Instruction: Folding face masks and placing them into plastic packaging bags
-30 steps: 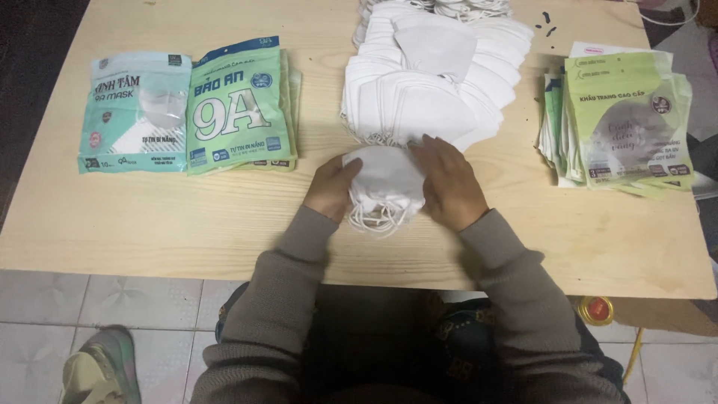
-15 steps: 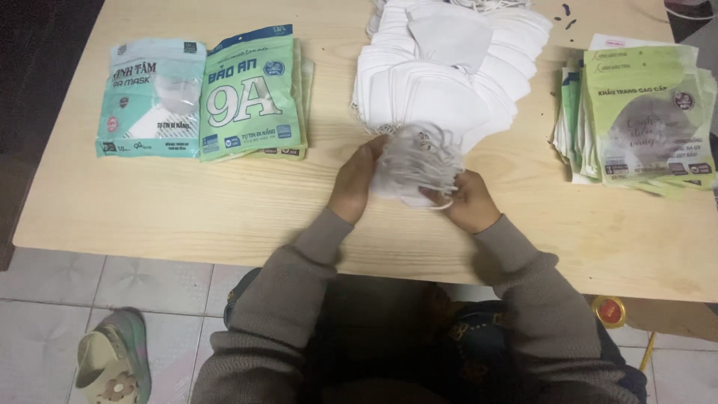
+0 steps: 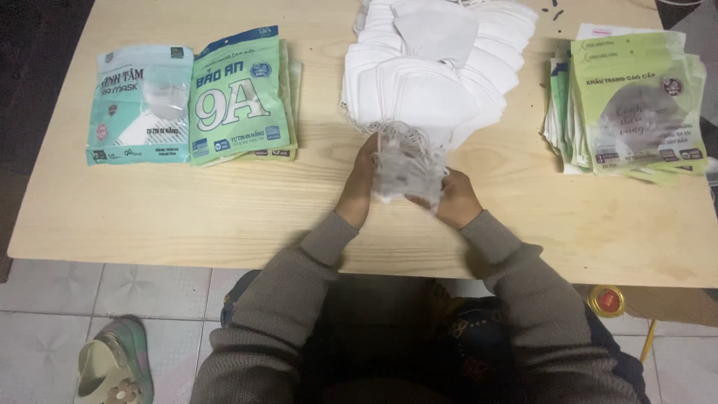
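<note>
A small stack of white face masks [image 3: 404, 161] stands on edge above the wooden table [image 3: 224, 217], blurred, with its ear loops showing on top. My left hand [image 3: 360, 183] grips its left side. My right hand [image 3: 454, 198] grips its lower right side. Just behind the hands lies a large spread pile of white masks [image 3: 437, 71].
Two stacks of teal and green mask pouches [image 3: 194, 97] lie at the table's left. A stack of pale green pouches [image 3: 632, 101] lies at the right. A sandal [image 3: 116, 363] and a red-capped round thing [image 3: 606, 301] are on the tiled floor below.
The mask stack lay flat under both hands a second ago. It has been lifted and turned up on edge between my hands.
</note>
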